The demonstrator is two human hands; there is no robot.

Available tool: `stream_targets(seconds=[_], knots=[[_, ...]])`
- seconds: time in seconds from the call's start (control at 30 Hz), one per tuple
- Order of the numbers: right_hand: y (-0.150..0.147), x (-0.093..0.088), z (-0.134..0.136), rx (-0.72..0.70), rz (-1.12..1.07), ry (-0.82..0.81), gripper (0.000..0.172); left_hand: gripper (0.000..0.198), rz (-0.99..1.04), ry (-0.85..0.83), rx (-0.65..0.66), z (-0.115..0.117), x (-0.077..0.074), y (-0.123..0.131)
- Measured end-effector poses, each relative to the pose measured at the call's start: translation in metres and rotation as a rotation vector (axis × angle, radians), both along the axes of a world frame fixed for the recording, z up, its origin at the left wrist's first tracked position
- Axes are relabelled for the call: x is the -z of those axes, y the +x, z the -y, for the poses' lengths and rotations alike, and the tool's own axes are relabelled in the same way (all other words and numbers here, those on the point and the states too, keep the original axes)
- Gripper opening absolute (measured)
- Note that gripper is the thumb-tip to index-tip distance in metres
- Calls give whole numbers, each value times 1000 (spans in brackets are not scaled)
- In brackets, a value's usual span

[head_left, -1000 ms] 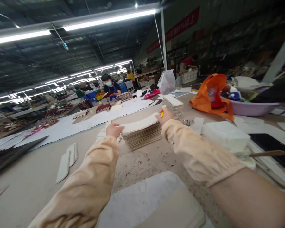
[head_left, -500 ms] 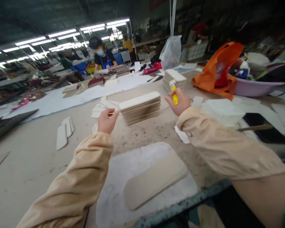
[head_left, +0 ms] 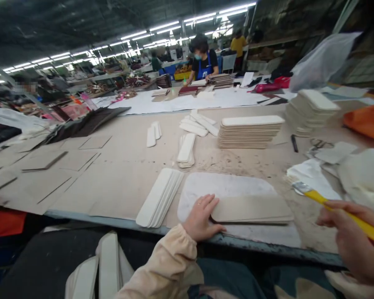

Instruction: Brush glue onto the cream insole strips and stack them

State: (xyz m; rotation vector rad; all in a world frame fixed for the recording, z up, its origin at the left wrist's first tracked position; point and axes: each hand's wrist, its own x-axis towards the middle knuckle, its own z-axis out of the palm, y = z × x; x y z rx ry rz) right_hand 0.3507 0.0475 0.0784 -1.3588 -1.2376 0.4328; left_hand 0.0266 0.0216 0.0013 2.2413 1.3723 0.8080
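My left hand (head_left: 204,218) rests at the table's front edge with its fingers spread, touching the left end of a small pile of beige rounded panels (head_left: 252,209). Under that pile lies a pale rounded sheet (head_left: 199,185). On the right, my right hand (head_left: 355,241) grips a yellow-handled paintbrush (head_left: 318,196), bristles pointing left and away from me. The bristles hang near a crumpled white sheet (head_left: 314,176). Left of my left hand, a fanned row of off-white strips (head_left: 160,197) lies by the edge.
A tall stack of panels (head_left: 251,133) stands behind the sheet, with another stack (head_left: 311,110) farther right. Scissors (head_left: 321,143) and a black pen (head_left: 294,143) lie near it. Across the table a co-worker (head_left: 204,62) handles pieces. More strips (head_left: 107,265) lie below the table edge.
The view has swung left. My left hand has come back from beside the tall stack to the panels at the front edge. My right hand has drawn back, still holding the brush.
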Motion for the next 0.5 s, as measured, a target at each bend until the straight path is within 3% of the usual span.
stream_targets(seconds=[0.13,0.23,0.37,0.5], knots=[[-48,-16,25,-94,-242,-65,22,67,25,17,-35,10,-1,-8],[-65,-20,41,-177,-333,-116,30,63,10,54,-85,18,10,-28],[-33,-24,60,-61,-371,-103,34,66,-22,99,-89,-4,34,-39],[23,-30,92,126,-356,-43,36,64,-46,87,-101,-7,37,-36]])
